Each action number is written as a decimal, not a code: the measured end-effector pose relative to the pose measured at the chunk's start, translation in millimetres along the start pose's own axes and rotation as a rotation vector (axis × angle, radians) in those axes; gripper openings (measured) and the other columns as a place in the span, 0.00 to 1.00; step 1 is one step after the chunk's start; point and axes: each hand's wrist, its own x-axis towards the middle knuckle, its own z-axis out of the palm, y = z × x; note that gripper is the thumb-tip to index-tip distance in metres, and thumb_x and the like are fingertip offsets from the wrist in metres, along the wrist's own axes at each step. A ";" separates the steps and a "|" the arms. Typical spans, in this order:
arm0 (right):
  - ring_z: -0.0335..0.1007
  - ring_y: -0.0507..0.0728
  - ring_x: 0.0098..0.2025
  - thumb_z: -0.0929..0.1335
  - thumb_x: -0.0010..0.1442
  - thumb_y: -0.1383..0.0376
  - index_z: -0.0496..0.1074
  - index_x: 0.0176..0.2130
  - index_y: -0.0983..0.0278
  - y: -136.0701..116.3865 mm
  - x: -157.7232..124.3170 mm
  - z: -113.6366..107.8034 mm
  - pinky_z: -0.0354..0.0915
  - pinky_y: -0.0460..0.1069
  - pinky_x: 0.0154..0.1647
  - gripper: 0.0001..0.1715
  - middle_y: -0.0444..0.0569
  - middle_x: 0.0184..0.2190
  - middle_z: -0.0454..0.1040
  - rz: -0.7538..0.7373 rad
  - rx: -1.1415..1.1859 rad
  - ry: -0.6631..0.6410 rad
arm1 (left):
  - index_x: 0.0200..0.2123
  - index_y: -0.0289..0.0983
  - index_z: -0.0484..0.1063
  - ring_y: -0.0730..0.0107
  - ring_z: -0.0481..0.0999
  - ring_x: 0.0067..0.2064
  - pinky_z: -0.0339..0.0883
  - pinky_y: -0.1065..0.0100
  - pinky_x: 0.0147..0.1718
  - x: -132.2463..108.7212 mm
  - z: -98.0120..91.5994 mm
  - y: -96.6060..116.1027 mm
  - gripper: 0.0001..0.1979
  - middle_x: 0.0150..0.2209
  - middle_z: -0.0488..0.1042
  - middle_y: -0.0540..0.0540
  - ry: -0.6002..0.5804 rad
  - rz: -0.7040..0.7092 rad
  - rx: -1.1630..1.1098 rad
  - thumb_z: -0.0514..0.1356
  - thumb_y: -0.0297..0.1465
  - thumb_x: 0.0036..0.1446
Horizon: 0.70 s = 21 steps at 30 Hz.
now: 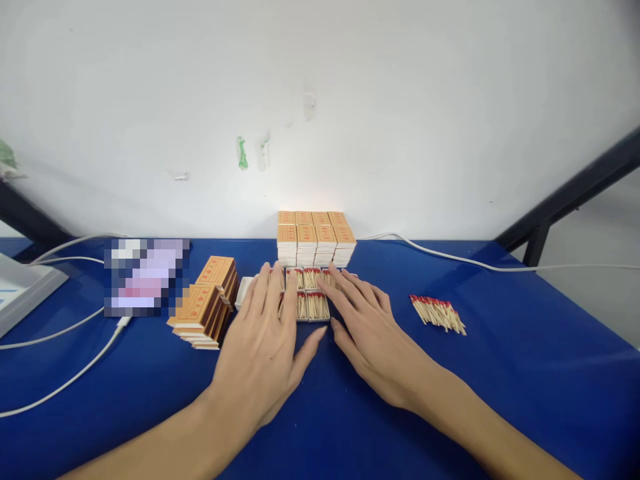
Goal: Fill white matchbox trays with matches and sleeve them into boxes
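Note:
Several open matchbox trays (313,306) full of red-tipped matches stand side by side in rows on the blue table. My left hand (265,333) lies over the left part of these trays with its fingers stretched forward. From the right, my right hand (367,333) reaches over the trays' right side, fingers extended and apart. Both palms face down, and neither hand grips anything. The hands hide the outer trays, so I cannot tell exactly which ones the fingertips touch. A whitish tray end (243,292) shows just left of my left fingers.
Behind the trays, stacked orange matchboxes (316,235) stand against the wall. More orange matchbox covers (205,300) are piled at left, beside a pixelated phone-like object (147,277) with a white cable (90,363). A heap of loose matches (438,314) lies at right.

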 end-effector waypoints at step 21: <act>0.58 0.69 0.74 0.60 0.77 0.65 0.62 0.74 0.59 6.7 5.5 -23.0 0.61 0.69 0.68 0.30 0.59 0.76 0.63 0.113 0.090 0.156 | 0.61 0.21 0.77 0.33 0.83 0.59 0.71 0.33 0.64 -13.7 -36.0 -8.5 0.29 0.51 0.83 0.24 0.007 0.125 0.358 0.45 0.14 0.65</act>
